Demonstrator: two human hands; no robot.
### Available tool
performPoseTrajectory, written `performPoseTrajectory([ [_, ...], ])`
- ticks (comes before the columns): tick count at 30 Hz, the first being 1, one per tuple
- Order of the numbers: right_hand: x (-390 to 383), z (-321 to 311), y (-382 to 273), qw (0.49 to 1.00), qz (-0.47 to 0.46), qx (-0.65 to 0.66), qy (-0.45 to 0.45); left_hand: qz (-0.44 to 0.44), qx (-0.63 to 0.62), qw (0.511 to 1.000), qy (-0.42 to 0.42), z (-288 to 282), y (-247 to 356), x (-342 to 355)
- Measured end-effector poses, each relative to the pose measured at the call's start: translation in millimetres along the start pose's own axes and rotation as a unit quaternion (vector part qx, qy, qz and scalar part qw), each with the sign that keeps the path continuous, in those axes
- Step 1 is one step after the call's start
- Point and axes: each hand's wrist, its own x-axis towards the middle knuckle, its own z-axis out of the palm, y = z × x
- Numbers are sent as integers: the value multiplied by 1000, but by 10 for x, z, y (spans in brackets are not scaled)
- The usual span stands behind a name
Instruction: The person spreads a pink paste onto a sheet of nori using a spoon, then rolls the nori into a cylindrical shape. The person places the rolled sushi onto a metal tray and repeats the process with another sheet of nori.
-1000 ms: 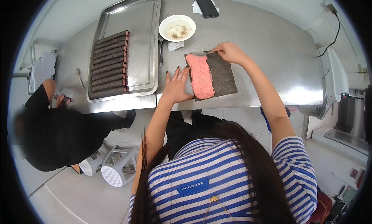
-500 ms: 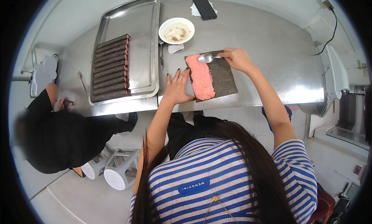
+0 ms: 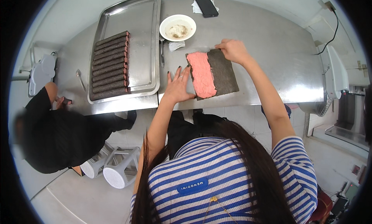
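Observation:
A dark seaweed sheet (image 3: 224, 74) lies on the steel table, its left part coated with a smooth band of pink paste (image 3: 202, 74). My left hand (image 3: 179, 87) is spread open along the sheet's left side, thumb and fingertips at its edge. Over the far edge of the bare seaweed, my right hand (image 3: 234, 52) is closed with its fingers bent; what it grips is hidden. Left of these, finished seaweed rolls (image 3: 110, 65) with pink ends lie in a row in a metal tray (image 3: 135, 14).
A white bowl (image 3: 178, 27) of cloudy liquid stands beyond the sheet, near a crumpled tissue (image 3: 176, 45) and a slim metal utensil (image 3: 162, 55). A phone (image 3: 205, 6) lies at the back. At far left, a co-worker's hand (image 3: 61, 102) holds a small roll piece beside a spoon (image 3: 80, 80).
My right hand has moved slightly up and left, off the pink paste, and the spoon it held over the paste no longer shows. My left hand stays at the sheet's left edge.

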Motion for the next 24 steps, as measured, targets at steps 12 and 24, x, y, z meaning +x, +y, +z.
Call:
performPoseTrajectory([
  [12, -811, -84, -451, 977, -100, 95, -163, -8, -1, 1000, -10, -25, 12, -9],
  [24, -777, 123, -336, 993, 8, 86, -75, -2, 11, 1000, -1, 15, -6, 16],
])
